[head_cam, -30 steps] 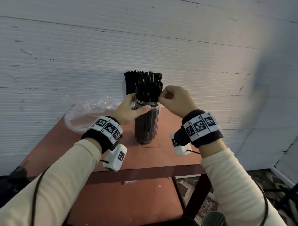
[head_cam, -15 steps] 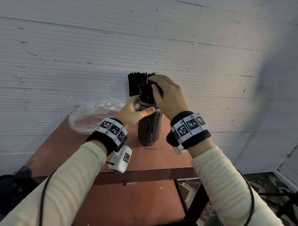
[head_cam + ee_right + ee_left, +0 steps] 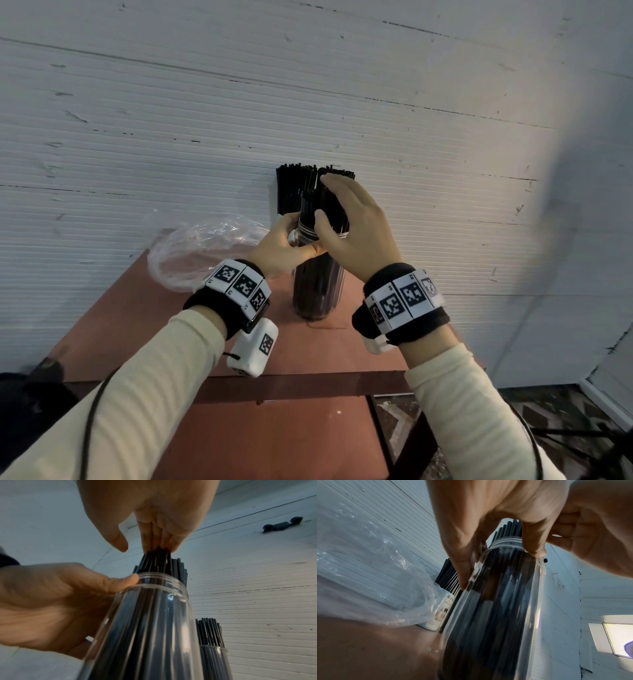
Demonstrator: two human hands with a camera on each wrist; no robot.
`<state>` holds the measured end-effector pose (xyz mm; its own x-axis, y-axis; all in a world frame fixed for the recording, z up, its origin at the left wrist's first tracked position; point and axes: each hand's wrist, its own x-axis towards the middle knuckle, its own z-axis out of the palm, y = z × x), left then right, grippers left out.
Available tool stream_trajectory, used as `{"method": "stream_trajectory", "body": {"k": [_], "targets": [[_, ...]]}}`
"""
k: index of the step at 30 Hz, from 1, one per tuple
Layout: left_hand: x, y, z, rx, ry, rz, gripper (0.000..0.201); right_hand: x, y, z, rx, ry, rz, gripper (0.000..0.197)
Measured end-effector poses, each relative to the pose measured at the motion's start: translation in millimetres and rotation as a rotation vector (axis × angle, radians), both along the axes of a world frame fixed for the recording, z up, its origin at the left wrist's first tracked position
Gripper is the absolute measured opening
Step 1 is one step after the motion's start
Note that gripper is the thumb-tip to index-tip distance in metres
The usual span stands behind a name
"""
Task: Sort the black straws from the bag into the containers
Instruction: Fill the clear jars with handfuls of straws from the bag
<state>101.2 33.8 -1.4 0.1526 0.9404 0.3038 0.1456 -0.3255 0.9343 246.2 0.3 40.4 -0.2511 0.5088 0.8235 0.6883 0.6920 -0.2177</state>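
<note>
A clear plastic jar packed with black straws stands on the red-brown table. My left hand grips the jar just below its threaded neck, thumb in front and fingers behind. My right hand is over the bundle, its straight fingers resting on the straw tops and its thumb held apart. In the right wrist view my left hand wraps the jar. Behind it stands a second container, also full of black straws.
A crumpled clear plastic bag lies at the back left of the table, against the white ribbed wall. The second container carries a white label. The table's front edge is near my wrists; the floor shows at lower right.
My right hand rose from beside the jar's rim to the top of the straws and flattened its fingers on them. My left hand kept its grip on the jar.
</note>
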Motion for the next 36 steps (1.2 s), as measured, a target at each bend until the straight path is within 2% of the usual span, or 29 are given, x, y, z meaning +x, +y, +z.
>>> {"method": "stream_trajectory", "body": {"k": [5,11,17,19,22,25,27,29,33,36], "targets": [[-2,-1,0,0.007,0.006,-0.017,0.090,-6,3,-8,0.040,-0.013,-0.011,0.043],[-1,4,-6,0.032,-0.014,-0.021,0.060,-8,11,-14,0.121,0.011,-0.033,0.035],[-2,2,-3,0.016,-0.044,-0.063,0.057,-3,8,-8,0.098,-0.005,0.019,0.040],[-4,0,-1,-0.011,-0.063,-0.103,0.057,5,7,-3,0.043,-0.039,0.022,0.050],[-11,1,0,-0.068,-0.114,-0.174,0.063,20,7,3,-0.069,-0.047,0.014,0.082],[-16,6,1,-0.103,-0.133,-0.238,0.073,28,5,8,-0.402,0.080,0.047,0.103],[-16,8,1,-0.115,-0.150,-0.256,0.075,30,7,7,-0.611,0.146,0.164,0.107],[-16,10,1,-0.120,-0.188,-0.267,0.069,30,15,1,-0.696,0.179,0.218,0.110],[-17,9,1,-0.107,-0.209,-0.307,0.057,27,29,-16,-0.721,0.318,0.222,0.103],[-16,11,5,-0.105,-0.195,-0.351,0.046,25,39,-23,-0.702,0.310,0.248,0.084]]}}
